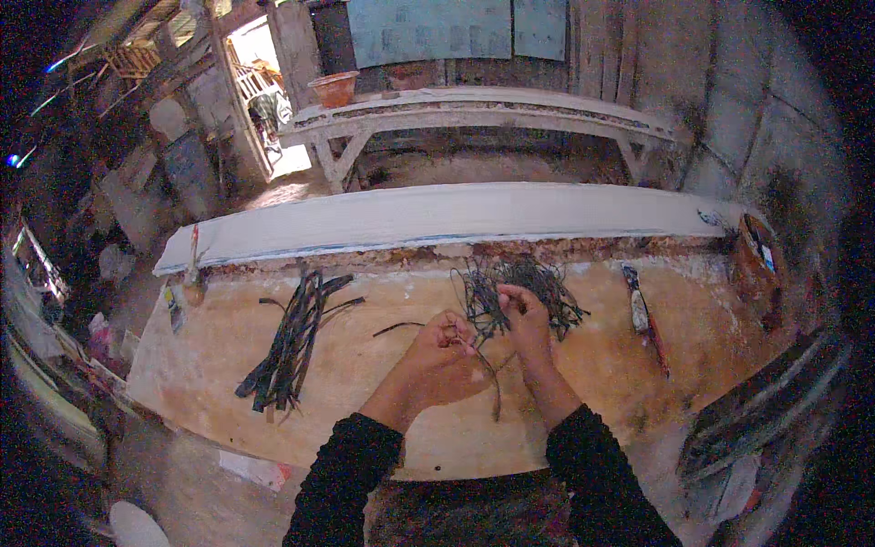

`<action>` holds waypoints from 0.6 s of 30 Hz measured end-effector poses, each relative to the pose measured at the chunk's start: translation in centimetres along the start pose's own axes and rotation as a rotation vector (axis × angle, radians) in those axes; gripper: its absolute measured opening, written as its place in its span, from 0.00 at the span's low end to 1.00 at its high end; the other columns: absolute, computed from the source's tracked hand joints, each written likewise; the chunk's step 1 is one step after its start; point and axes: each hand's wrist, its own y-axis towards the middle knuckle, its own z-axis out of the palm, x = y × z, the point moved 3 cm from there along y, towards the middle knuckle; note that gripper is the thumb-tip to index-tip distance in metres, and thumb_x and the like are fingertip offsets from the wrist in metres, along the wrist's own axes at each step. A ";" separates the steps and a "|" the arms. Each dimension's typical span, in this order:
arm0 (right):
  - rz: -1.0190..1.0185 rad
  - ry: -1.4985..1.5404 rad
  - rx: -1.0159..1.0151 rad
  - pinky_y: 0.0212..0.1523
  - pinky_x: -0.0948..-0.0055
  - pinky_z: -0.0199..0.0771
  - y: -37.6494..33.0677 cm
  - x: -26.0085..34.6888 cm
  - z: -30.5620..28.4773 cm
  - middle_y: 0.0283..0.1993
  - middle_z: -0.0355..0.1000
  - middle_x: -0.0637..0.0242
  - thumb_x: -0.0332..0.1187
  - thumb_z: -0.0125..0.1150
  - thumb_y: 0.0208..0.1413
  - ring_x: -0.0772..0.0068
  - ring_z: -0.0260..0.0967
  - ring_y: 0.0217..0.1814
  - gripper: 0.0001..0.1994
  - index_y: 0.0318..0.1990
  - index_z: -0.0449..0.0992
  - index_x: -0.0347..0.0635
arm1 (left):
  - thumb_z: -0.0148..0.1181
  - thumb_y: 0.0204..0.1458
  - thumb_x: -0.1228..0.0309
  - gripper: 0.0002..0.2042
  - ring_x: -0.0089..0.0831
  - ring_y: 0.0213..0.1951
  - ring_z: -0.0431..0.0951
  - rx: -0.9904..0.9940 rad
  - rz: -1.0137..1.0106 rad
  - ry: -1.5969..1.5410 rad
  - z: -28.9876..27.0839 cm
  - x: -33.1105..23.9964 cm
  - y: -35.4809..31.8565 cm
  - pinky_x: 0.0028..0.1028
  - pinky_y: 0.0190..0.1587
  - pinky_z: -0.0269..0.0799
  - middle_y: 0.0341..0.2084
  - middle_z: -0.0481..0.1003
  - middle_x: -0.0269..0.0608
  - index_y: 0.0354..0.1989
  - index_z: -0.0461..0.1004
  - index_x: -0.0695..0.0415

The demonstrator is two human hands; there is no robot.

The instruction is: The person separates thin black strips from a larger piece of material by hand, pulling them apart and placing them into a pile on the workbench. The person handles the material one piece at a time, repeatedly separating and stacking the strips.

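My left hand [445, 360] is closed around a thin dark strip [496, 394], whose one end hangs down past the fingers and whose other end sticks out to the left. Just right of it, my right hand [529, 328] is raised with thumb and fingertips pinched together; what they hold, if anything, is too small to make out. Behind the hands lies a tangled heap of thin dark strands [556, 296], partly hidden by the right hand. To the left, a bundle of flat dark strips [296, 342] rests on the wooden tabletop [365, 383].
A brush-like tool with a red handle [649, 328] lies at the right, near a brown container [755, 264]. Another upright brush [193, 264] stands at the far left. A long white ledge [456, 214] runs along the back edge; beyond are a bench [492, 118] and an orange pot [334, 89].
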 end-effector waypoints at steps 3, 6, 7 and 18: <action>0.069 0.059 0.034 0.37 0.79 0.64 -0.4 0.8 0.4 0.31 0.70 0.71 0.35 0.60 0.51 0.81 0.63 0.33 0.10 0.38 0.76 0.40 | 0.60 0.43 0.80 0.13 0.20 0.32 0.70 0.108 0.020 0.008 0.4 0.0 -0.2 0.21 0.33 0.65 0.26 0.67 0.30 0.32 0.62 0.54; -0.042 -0.064 -0.022 0.36 0.79 0.64 -0.6 1.1 0.5 0.33 0.68 0.71 0.34 0.61 0.49 0.79 0.63 0.32 0.08 0.35 0.77 0.41 | 0.60 0.43 0.80 0.12 0.19 0.30 0.69 0.108 0.037 0.114 -0.5 0.4 0.1 0.21 0.32 0.65 0.25 0.67 0.29 0.31 0.62 0.54; -0.106 -0.119 -0.066 0.36 0.79 0.64 -0.6 1.3 0.5 0.34 0.67 0.71 0.33 0.61 0.49 0.78 0.63 0.33 0.07 0.34 0.77 0.42 | 0.59 0.43 0.80 0.12 0.19 0.29 0.69 0.027 -0.016 0.084 -0.9 0.6 0.1 0.21 0.31 0.65 0.25 0.67 0.29 0.30 0.62 0.54; 0.125 0.105 0.398 0.38 0.73 0.69 -2.1 1.4 1.3 0.44 0.66 0.66 0.33 0.66 0.43 0.70 0.64 0.44 0.08 0.31 0.77 0.44 | 0.53 0.47 0.81 0.06 0.22 0.24 0.65 -0.616 0.038 0.012 -0.4 -1.7 -0.2 0.29 0.25 0.67 0.21 0.64 0.33 0.27 0.63 0.56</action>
